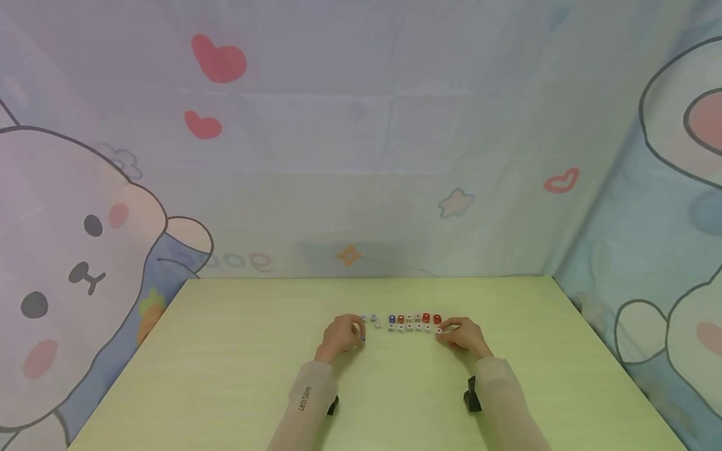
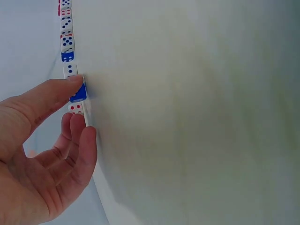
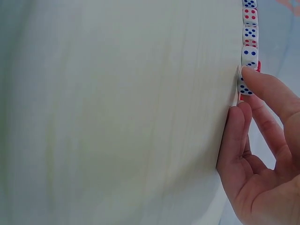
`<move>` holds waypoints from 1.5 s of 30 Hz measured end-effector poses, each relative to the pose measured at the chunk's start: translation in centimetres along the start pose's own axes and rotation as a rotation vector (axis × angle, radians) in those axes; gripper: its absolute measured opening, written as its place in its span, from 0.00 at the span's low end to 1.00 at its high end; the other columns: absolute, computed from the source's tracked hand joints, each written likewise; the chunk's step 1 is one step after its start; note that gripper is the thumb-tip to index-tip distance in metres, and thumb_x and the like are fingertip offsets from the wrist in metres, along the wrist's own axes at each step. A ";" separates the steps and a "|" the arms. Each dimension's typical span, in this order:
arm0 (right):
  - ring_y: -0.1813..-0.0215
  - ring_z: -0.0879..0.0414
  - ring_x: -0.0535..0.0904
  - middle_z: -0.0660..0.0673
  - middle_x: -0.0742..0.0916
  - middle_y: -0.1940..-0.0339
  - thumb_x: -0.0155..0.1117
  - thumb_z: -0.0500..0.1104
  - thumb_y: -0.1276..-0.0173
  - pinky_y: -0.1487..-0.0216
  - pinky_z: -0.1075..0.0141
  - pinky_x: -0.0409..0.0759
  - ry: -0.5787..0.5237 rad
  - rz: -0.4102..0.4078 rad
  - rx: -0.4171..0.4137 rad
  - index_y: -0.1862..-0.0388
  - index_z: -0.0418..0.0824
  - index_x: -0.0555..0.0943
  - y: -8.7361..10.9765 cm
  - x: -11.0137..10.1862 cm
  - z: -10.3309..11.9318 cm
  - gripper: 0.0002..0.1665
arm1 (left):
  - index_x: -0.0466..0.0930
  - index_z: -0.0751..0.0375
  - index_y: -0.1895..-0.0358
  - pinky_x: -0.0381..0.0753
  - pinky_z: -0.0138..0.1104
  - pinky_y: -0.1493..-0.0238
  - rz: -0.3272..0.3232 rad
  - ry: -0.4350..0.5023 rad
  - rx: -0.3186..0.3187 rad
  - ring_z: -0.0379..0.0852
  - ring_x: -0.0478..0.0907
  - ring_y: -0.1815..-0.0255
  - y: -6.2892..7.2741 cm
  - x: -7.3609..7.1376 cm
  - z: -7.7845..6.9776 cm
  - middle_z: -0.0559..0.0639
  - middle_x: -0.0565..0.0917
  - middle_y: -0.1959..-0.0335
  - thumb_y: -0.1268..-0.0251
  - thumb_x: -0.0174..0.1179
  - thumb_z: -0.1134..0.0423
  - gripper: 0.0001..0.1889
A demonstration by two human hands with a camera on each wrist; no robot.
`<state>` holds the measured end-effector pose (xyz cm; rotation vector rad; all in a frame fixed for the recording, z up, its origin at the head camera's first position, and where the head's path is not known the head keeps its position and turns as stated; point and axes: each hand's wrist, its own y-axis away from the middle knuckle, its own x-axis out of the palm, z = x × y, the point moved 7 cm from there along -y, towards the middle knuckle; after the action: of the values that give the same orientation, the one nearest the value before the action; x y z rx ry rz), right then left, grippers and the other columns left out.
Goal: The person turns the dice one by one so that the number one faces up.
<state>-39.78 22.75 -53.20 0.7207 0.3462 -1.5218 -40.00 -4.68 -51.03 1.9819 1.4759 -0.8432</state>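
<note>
In the head view, several dice stand in two side-by-side rows on the table, with a back row of blue (image 1: pixel 392 319), red (image 1: pixel 437 319) and white dice, and a front row of white dice (image 1: pixel 410 327). My left hand (image 1: pixel 340 333) is left of the rows, its thumb and curled fingers holding a blue die (image 2: pixel 78 93). Close to its fingertips is a white die with red dots (image 2: pixel 76 108). At the right end of the front row, my right hand (image 1: pixel 464 335) pinches a white die with blue dots (image 3: pixel 245 86); its fingers partly cover it.
A few loose white dice (image 1: pixel 378 324) lie between my left hand and the rows. The pale yellow-green table (image 1: pixel 237 363) reaches back to a printed cloth (image 1: pixel 350 144). A black strap piece (image 1: pixel 472 396) shows by the right wrist.
</note>
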 end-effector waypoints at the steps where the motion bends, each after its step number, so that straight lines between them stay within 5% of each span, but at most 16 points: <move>1: 0.86 0.62 0.68 0.51 0.77 0.90 0.69 0.43 0.51 0.78 0.70 0.68 0.002 -0.002 -0.001 0.61 0.39 0.81 0.0 0.0 0.1 0.17 | 0.80 0.58 0.69 0.67 0.31 0.83 -0.002 -0.016 -0.002 0.41 0.68 0.83 0.0 0.0 0.0 0.49 0.77 0.74 0.57 0.66 0.70 0.09; 7: 0.86 0.63 0.68 0.52 0.77 0.89 0.69 0.44 0.51 0.79 0.71 0.67 0.014 -0.001 -0.009 0.62 0.39 0.81 0.0 0.1 0.4 0.17 | 0.82 0.57 0.69 0.67 0.31 0.82 -0.004 -0.082 -0.005 0.40 0.69 0.81 0.1 0.1 -0.5 0.50 0.79 0.73 0.56 0.64 0.70 0.08; 23: 0.85 0.62 0.68 0.51 0.78 0.88 0.68 0.43 0.50 0.80 0.70 0.67 -0.057 0.022 0.001 0.57 0.37 0.80 0.0 0.0 0.0 0.20 | 0.80 0.58 0.71 0.66 0.31 0.85 -0.024 -0.061 -0.017 0.37 0.64 0.87 0.2 0.0 -0.1 0.49 0.79 0.76 0.53 0.65 0.68 0.05; 35: 0.88 0.63 0.64 0.49 0.82 0.84 0.67 0.40 0.50 0.82 0.70 0.66 -0.141 -0.021 -0.025 0.58 0.36 0.80 0.6 0.3 0.7 0.18 | 0.76 0.61 0.70 0.71 0.30 0.84 0.006 0.163 -0.007 0.44 0.72 0.81 0.3 -0.1 -0.8 0.56 0.79 0.67 0.51 0.63 0.69 0.06; 45: 0.88 0.63 0.63 0.54 0.74 0.93 0.65 0.40 0.47 0.82 0.70 0.64 -0.206 -0.019 0.007 0.56 0.36 0.80 0.5 0.3 0.0 0.18 | 0.77 0.61 0.70 0.70 0.28 0.85 -0.027 0.219 -0.071 0.42 0.72 0.82 0.3 0.5 0.5 0.54 0.80 0.70 0.51 0.63 0.68 0.05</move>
<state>-39.31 22.48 -53.25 0.5607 0.1935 -1.6002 -39.65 -4.81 -51.75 2.0575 1.6337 -0.5899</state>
